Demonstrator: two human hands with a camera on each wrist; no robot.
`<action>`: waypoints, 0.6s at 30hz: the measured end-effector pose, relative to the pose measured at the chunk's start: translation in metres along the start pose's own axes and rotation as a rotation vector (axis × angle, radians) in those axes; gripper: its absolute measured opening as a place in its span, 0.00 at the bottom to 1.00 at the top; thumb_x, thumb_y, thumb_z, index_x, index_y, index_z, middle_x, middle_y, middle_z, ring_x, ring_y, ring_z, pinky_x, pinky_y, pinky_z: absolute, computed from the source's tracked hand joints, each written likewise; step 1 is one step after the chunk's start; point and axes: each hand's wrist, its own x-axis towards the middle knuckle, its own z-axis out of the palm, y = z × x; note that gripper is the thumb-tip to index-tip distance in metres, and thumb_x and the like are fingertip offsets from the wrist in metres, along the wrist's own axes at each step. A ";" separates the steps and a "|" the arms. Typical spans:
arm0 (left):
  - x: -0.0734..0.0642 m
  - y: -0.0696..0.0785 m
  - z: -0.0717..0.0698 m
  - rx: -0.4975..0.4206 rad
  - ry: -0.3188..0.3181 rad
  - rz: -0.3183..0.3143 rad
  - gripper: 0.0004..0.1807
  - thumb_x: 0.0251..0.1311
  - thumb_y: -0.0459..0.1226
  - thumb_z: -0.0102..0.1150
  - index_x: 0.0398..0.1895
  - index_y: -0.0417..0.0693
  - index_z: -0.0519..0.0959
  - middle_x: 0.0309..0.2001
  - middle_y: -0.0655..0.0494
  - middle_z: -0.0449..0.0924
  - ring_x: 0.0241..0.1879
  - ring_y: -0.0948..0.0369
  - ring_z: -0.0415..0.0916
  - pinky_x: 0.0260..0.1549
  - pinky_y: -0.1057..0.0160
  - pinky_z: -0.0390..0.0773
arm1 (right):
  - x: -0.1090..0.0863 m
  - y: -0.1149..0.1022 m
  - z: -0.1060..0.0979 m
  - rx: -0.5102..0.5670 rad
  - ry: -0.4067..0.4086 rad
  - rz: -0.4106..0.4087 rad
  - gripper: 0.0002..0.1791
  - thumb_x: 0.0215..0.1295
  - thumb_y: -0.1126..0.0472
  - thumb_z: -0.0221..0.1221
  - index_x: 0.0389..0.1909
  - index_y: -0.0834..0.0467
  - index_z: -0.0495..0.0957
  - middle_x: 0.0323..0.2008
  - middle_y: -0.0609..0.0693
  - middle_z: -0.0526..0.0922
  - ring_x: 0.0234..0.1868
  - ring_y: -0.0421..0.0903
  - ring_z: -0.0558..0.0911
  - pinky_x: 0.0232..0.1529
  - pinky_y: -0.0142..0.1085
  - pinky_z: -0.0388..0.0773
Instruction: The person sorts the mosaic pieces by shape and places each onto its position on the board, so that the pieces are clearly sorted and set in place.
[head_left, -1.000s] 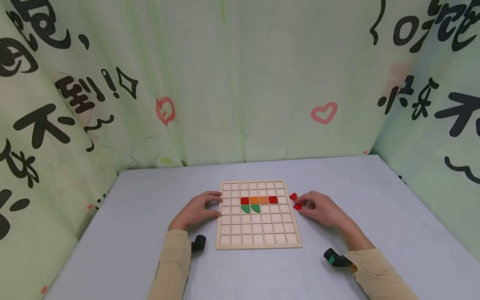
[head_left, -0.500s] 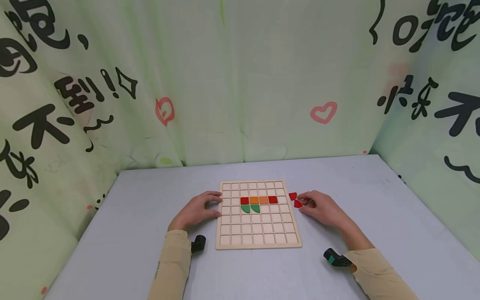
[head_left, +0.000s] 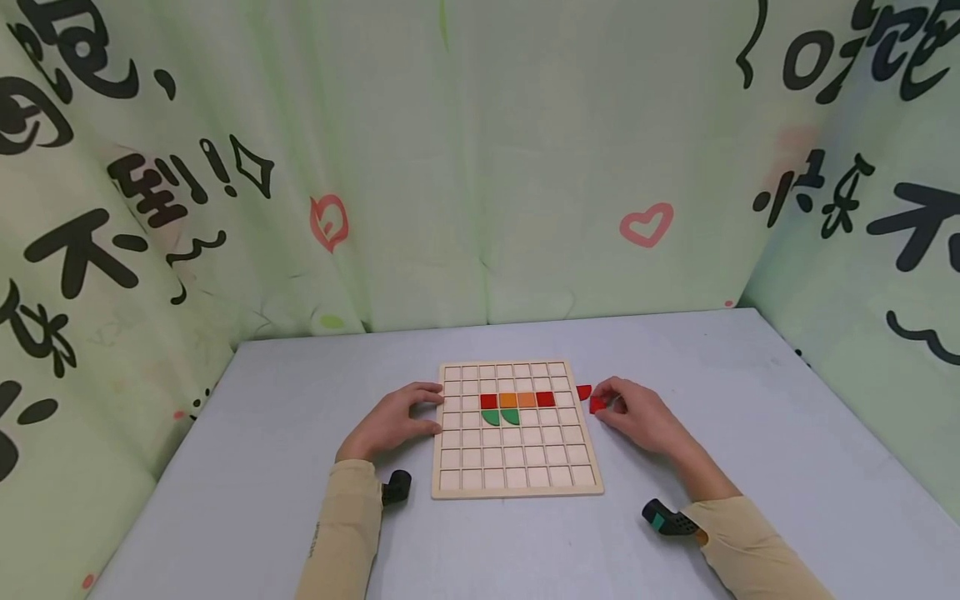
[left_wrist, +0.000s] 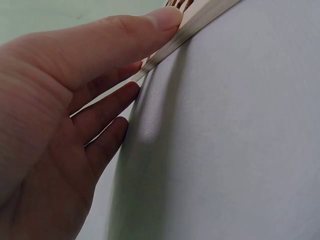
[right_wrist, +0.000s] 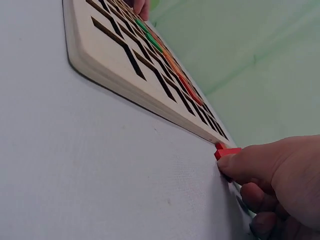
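Note:
A wooden grid board (head_left: 517,494) lies on the table, with red, orange and green tiles in some cells. My left hand (head_left: 396,423) rests at its left edge. In the left wrist view, that thumb (left_wrist: 167,19) touches the board's rim (left_wrist: 212,20), with the fingers extended alongside. Just off the right edge, my right hand (head_left: 637,414) pinches a red tile (head_left: 597,404) between thumb and fingers. The right wrist view shows the thumb on this tile (right_wrist: 227,152), close to the board; its underside is hidden. Another red tile (head_left: 583,392) lies next to the board.
The white-covered table (head_left: 300,400) extends around the board. A pale green curtain (head_left: 480,167) with printed characters and hearts encloses its back and sides. Dark wrist devices (head_left: 670,518) sit at both sleeves.
My right hand has shifted its fingers on the nearer red tile, which has turned. The other red tile has moved slightly left, against the board. The left hand has stayed put.

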 end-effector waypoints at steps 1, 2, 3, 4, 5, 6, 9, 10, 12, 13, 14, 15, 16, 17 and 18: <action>0.000 0.000 0.000 -0.001 0.000 -0.002 0.24 0.54 0.36 0.71 0.56 0.43 0.80 0.65 0.56 0.71 0.68 0.52 0.62 0.66 0.51 0.65 | 0.000 0.000 0.000 0.004 0.009 0.003 0.12 0.61 0.67 0.64 0.46 0.62 0.78 0.36 0.51 0.79 0.36 0.46 0.74 0.36 0.37 0.76; 0.000 0.000 0.000 -0.003 0.000 0.000 0.24 0.54 0.36 0.71 0.56 0.43 0.80 0.65 0.56 0.71 0.68 0.52 0.63 0.66 0.52 0.65 | 0.001 0.000 0.000 0.006 0.019 0.006 0.12 0.61 0.68 0.64 0.46 0.63 0.77 0.36 0.51 0.79 0.36 0.47 0.74 0.37 0.38 0.77; 0.000 0.001 0.000 -0.005 0.001 0.002 0.24 0.54 0.36 0.71 0.56 0.43 0.80 0.65 0.56 0.71 0.68 0.53 0.63 0.66 0.52 0.65 | 0.001 0.000 0.000 0.006 0.031 0.010 0.12 0.61 0.68 0.64 0.46 0.63 0.77 0.36 0.52 0.79 0.36 0.47 0.75 0.38 0.39 0.78; 0.001 0.001 0.000 -0.012 0.001 0.000 0.24 0.54 0.36 0.71 0.56 0.43 0.81 0.65 0.56 0.71 0.68 0.53 0.63 0.67 0.52 0.64 | 0.001 0.000 0.000 0.008 0.041 0.013 0.13 0.61 0.69 0.64 0.46 0.63 0.77 0.36 0.52 0.79 0.37 0.47 0.75 0.39 0.40 0.78; 0.001 0.002 0.000 -0.014 0.001 -0.002 0.24 0.54 0.36 0.71 0.56 0.43 0.80 0.65 0.56 0.71 0.68 0.53 0.63 0.67 0.52 0.64 | 0.001 0.000 -0.001 0.008 0.045 0.012 0.14 0.61 0.69 0.64 0.47 0.64 0.77 0.37 0.53 0.79 0.37 0.47 0.75 0.39 0.40 0.79; 0.001 0.002 0.000 -0.015 0.000 -0.004 0.24 0.54 0.36 0.71 0.56 0.43 0.80 0.65 0.56 0.71 0.68 0.53 0.62 0.67 0.52 0.64 | 0.001 0.000 -0.001 0.009 0.043 0.008 0.15 0.60 0.69 0.64 0.48 0.64 0.78 0.38 0.53 0.79 0.37 0.48 0.76 0.40 0.41 0.79; 0.001 0.002 0.000 -0.014 0.003 -0.003 0.24 0.54 0.36 0.71 0.56 0.43 0.81 0.65 0.56 0.71 0.68 0.53 0.63 0.67 0.52 0.64 | 0.000 0.000 -0.002 0.007 0.007 -0.007 0.18 0.60 0.67 0.65 0.51 0.65 0.78 0.39 0.53 0.79 0.38 0.47 0.76 0.40 0.41 0.79; 0.001 0.002 0.000 -0.012 0.005 -0.001 0.24 0.54 0.36 0.71 0.56 0.43 0.81 0.65 0.56 0.71 0.68 0.53 0.63 0.67 0.52 0.64 | 0.000 0.000 -0.003 0.010 -0.009 -0.011 0.18 0.60 0.66 0.65 0.51 0.65 0.78 0.39 0.53 0.79 0.38 0.47 0.76 0.40 0.40 0.78; 0.001 0.002 0.000 -0.010 0.003 0.003 0.24 0.54 0.36 0.71 0.55 0.43 0.81 0.65 0.56 0.71 0.68 0.53 0.63 0.67 0.52 0.64 | 0.000 0.002 -0.003 0.012 -0.036 -0.017 0.19 0.60 0.65 0.65 0.52 0.65 0.79 0.39 0.52 0.78 0.37 0.46 0.75 0.37 0.38 0.76; 0.001 0.001 0.000 -0.008 0.003 0.006 0.24 0.54 0.36 0.71 0.55 0.43 0.81 0.65 0.56 0.72 0.68 0.53 0.63 0.67 0.52 0.64 | -0.001 0.002 -0.004 0.011 -0.047 -0.020 0.18 0.60 0.65 0.65 0.52 0.65 0.80 0.38 0.52 0.78 0.36 0.46 0.74 0.36 0.37 0.75; 0.001 0.001 0.000 -0.006 0.001 0.008 0.24 0.54 0.36 0.72 0.55 0.43 0.81 0.65 0.56 0.72 0.68 0.53 0.63 0.67 0.53 0.64 | -0.001 0.003 -0.003 0.012 -0.054 -0.021 0.18 0.61 0.65 0.65 0.52 0.65 0.80 0.38 0.52 0.77 0.36 0.46 0.73 0.35 0.36 0.74; 0.001 0.000 0.000 -0.004 0.000 0.009 0.24 0.54 0.36 0.72 0.55 0.43 0.81 0.65 0.56 0.72 0.68 0.53 0.63 0.67 0.53 0.64 | -0.001 0.003 -0.003 0.012 -0.060 -0.022 0.17 0.61 0.66 0.64 0.52 0.64 0.81 0.37 0.51 0.77 0.35 0.45 0.72 0.34 0.35 0.73; 0.001 0.000 0.000 -0.002 -0.002 0.009 0.24 0.54 0.36 0.72 0.56 0.43 0.81 0.65 0.56 0.72 0.68 0.53 0.63 0.67 0.53 0.64 | -0.001 0.004 -0.003 0.015 -0.064 -0.022 0.17 0.61 0.66 0.64 0.51 0.64 0.81 0.37 0.51 0.77 0.35 0.45 0.72 0.33 0.35 0.72; 0.001 0.000 -0.001 -0.002 -0.003 0.008 0.24 0.54 0.36 0.72 0.56 0.43 0.81 0.65 0.57 0.71 0.68 0.53 0.63 0.67 0.53 0.64 | -0.001 0.004 -0.003 0.017 -0.069 -0.023 0.16 0.62 0.66 0.64 0.51 0.63 0.81 0.36 0.50 0.77 0.35 0.45 0.71 0.33 0.35 0.71; 0.001 -0.001 0.000 0.000 -0.002 0.007 0.24 0.54 0.36 0.72 0.56 0.44 0.81 0.65 0.57 0.71 0.68 0.53 0.63 0.67 0.53 0.64 | -0.001 0.005 -0.003 0.019 -0.071 -0.025 0.16 0.62 0.66 0.63 0.51 0.63 0.82 0.36 0.50 0.77 0.35 0.45 0.71 0.33 0.35 0.71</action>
